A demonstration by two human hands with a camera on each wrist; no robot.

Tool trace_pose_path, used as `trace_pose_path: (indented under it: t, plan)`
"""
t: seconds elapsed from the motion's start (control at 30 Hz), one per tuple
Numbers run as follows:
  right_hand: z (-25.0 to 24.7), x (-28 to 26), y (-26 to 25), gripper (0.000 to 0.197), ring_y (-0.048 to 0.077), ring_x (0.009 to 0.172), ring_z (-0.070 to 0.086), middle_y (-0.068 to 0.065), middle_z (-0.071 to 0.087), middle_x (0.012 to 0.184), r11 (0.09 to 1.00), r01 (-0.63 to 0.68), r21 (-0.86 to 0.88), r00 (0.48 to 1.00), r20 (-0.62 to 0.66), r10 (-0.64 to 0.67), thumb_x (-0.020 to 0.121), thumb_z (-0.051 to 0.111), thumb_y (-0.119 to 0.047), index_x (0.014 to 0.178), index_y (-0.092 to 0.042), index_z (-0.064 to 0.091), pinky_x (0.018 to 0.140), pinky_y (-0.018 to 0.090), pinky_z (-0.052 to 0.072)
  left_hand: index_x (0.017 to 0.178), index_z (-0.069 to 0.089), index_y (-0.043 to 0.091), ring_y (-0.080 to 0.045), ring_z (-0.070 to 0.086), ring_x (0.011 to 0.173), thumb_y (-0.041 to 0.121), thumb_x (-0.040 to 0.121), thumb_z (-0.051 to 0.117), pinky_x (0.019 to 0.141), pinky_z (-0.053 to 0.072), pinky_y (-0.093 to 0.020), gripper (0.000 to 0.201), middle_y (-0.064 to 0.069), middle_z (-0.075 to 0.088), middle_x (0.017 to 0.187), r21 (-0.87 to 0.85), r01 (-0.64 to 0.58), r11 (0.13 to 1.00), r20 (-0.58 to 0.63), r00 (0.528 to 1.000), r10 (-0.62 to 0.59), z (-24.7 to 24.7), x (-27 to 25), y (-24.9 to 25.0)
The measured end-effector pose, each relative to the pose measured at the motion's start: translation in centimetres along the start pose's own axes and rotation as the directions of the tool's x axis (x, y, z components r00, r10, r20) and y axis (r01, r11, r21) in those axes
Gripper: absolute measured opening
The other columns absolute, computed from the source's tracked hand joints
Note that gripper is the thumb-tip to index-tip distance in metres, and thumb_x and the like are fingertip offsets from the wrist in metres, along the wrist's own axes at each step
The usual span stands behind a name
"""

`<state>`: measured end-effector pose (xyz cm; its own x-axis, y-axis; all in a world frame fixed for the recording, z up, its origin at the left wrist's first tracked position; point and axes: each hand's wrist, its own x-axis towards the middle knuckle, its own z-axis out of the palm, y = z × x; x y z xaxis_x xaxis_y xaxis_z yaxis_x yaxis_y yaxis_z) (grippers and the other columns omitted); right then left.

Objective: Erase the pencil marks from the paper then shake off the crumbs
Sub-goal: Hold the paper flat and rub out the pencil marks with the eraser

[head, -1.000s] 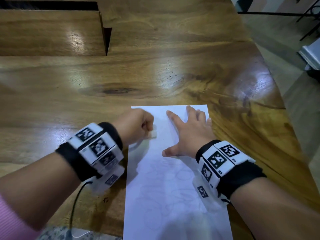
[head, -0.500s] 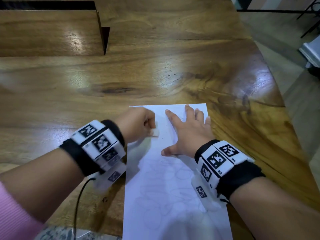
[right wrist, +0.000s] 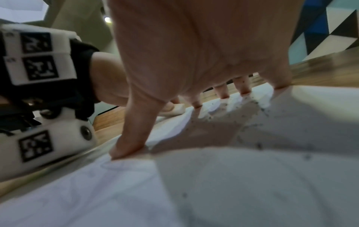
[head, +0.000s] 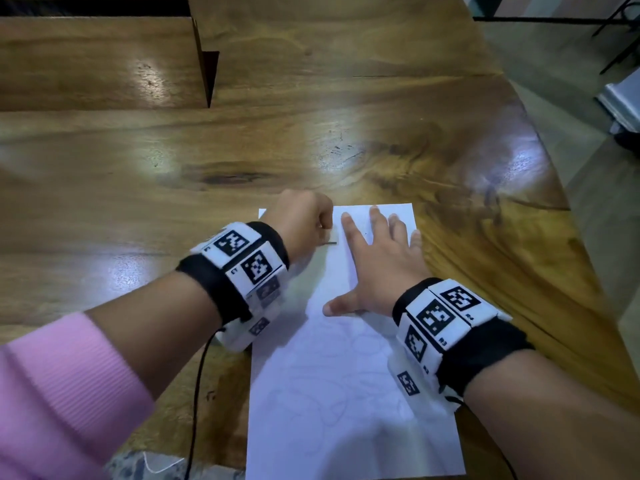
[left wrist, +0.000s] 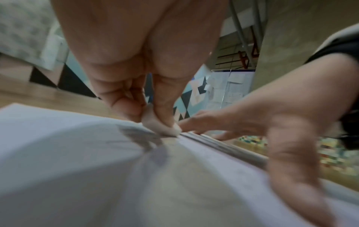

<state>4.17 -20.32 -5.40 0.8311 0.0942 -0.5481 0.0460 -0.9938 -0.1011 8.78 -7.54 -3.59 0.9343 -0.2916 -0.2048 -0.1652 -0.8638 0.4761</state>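
A white sheet of paper (head: 346, 393) lies on the wooden table (head: 311, 133), with faint pencil loops across its near half. My left hand (head: 304, 220) is curled over the sheet's far left corner. Between thumb and fingers it pinches a small white eraser (left wrist: 159, 124), pressed onto the paper (left wrist: 77, 153). The eraser is hidden under the fist in the head view. My right hand (head: 381, 261) lies flat on the far right part of the sheet, fingers spread, holding it down. Dark eraser crumbs (right wrist: 254, 101) dot the paper (right wrist: 252, 184) around its fingertips (right wrist: 223, 93).
The table's right edge (head: 554, 188) curves away beside the sheet, with floor beyond. A raised wooden block (head: 104, 64) sits at the far left. A black cable (head: 197, 393) hangs from my left wrist over the near edge.
My left hand has slid with the eraser away from me, toward the far left corner of the paper. The right hand stays flat in the same spot.
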Motion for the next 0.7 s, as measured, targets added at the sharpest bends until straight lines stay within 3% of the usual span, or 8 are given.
trace_pose_path:
  t: [0.1, 0.17, 0.27, 0.33, 0.37, 0.5, 0.6, 0.7]
  plan:
    - [0.2, 0.0, 0.1, 0.138, 0.036, 0.143, -0.017, 0.010, -0.024, 0.155, 1.000, 0.013, -0.002, 1.000, 0.002, -0.013, 0.053, 0.070, -0.075, 0.147, -0.030, -0.020, 0.114, 0.058, -0.003, 0.067, 0.059, 0.019, -0.013, 0.048, 0.062, 0.007, 0.075, 0.064, 0.054, 0.033, -0.022, 0.016, 0.012, 0.049, 0.057, 0.026, -0.099, 0.995, 0.242, 0.966, 0.090, 0.3, -1.7, -0.2]
    - [0.3, 0.0, 0.2, 0.140, 0.035, 0.143, -0.018, 0.009, -0.025, 0.155, 1.000, 0.014, 0.002, 1.000, 0.002, -0.014, 0.051, 0.071, -0.076, 0.147, -0.031, -0.021, 0.114, 0.058, -0.004, 0.071, 0.063, 0.018, -0.008, 0.047, 0.059, 0.009, 0.074, 0.066, 0.056, 0.037, -0.022, 0.010, 0.013, 0.049, 0.058, 0.043, -0.127, 0.991, 0.349, 0.931, 0.104, 0.2, -1.9, -0.5]
    - [0.4, 0.0, 0.3, 0.140, 0.032, 0.144, -0.018, 0.007, -0.025, 0.155, 1.000, 0.005, 0.004, 1.000, -0.005, -0.005, 0.050, 0.070, -0.077, 0.146, -0.032, -0.021, 0.115, 0.056, -0.005, 0.079, 0.067, 0.011, -0.017, 0.052, 0.069, 0.007, 0.074, 0.065, 0.063, 0.036, -0.022, 0.007, 0.005, 0.054, 0.064, 0.039, -0.089, 0.995, 0.166, 0.983, 0.081, 0.2, -0.2, 0.2]
    - [0.4, 0.0, 0.4, 0.140, 0.031, 0.144, -0.018, 0.006, -0.025, 0.155, 1.000, 0.004, 0.006, 1.000, -0.009, -0.004, 0.050, 0.070, -0.077, 0.146, -0.031, -0.021, 0.115, 0.055, -0.005, 0.074, 0.065, 0.011, -0.020, 0.051, 0.069, 0.005, 0.074, 0.063, 0.056, 0.031, -0.022, 0.006, 0.004, 0.051, 0.061, 0.015, -0.063, 0.998, 0.047, 0.997, 0.062, 0.4, -0.2, 0.4]
    - [0.4, 0.0, 0.4, 0.140, 0.031, 0.144, -0.019, 0.006, -0.025, 0.155, 1.000, 0.005, 0.009, 1.000, -0.007, -0.005, 0.050, 0.069, -0.077, 0.146, -0.030, -0.021, 0.115, 0.054, -0.006, 0.069, 0.062, 0.014, -0.019, 0.047, 0.066, 0.006, 0.073, 0.064, 0.051, 0.029, -0.022, 0.009, 0.007, 0.047, 0.057, 0.006, -0.095, 0.995, 0.056, 0.994, 0.094, 0.6, -1.0, 0.2]
    - [0.4, 0.1, 0.3, 0.141, 0.032, 0.143, -0.019, 0.007, -0.026, 0.155, 1.000, 0.004, -0.004, 1.000, 0.005, -0.004, 0.050, 0.069, -0.078, 0.147, -0.028, -0.021, 0.115, 0.055, -0.004, 0.063, 0.058, 0.020, -0.011, 0.042, 0.060, 0.014, 0.072, 0.067, 0.048, 0.028, -0.009, 0.015, 0.009, 0.046, 0.059, 0.028, -0.216, 0.976, 0.325, 0.925, 0.195, 1.1, -3.7, -1.6]
    - [0.3, 0.2, 0.2, 0.141, 0.034, 0.143, -0.017, 0.009, -0.026, 0.155, 0.999, 0.006, -0.032, 1.000, 0.011, -0.005, 0.051, 0.067, -0.079, 0.146, -0.027, -0.022, 0.115, 0.058, -0.002, 0.077, 0.066, 0.014, -0.017, 0.050, 0.070, 0.007, 0.074, 0.064, 0.053, 0.028, -0.021, 0.007, 0.006, 0.051, 0.067, 0.058, -0.141, 0.988, 0.181, 0.975, 0.128, 0.7, -1.3, -1.1]
    - [0.3, 0.1, 0.2, 0.141, 0.035, 0.143, -0.017, 0.010, -0.025, 0.155, 0.999, 0.001, -0.038, 1.000, 0.015, -0.001, 0.051, 0.066, -0.080, 0.146, -0.027, -0.023, 0.114, 0.058, -0.002, 0.079, 0.065, 0.011, -0.021, 0.052, 0.071, 0.010, 0.075, 0.064, 0.058, 0.030, -0.023, 0.003, 0.002, 0.053, 0.072, 0.057, -0.091, 0.994, 0.012, 0.996, 0.090, 0.4, 0.3, -0.4]
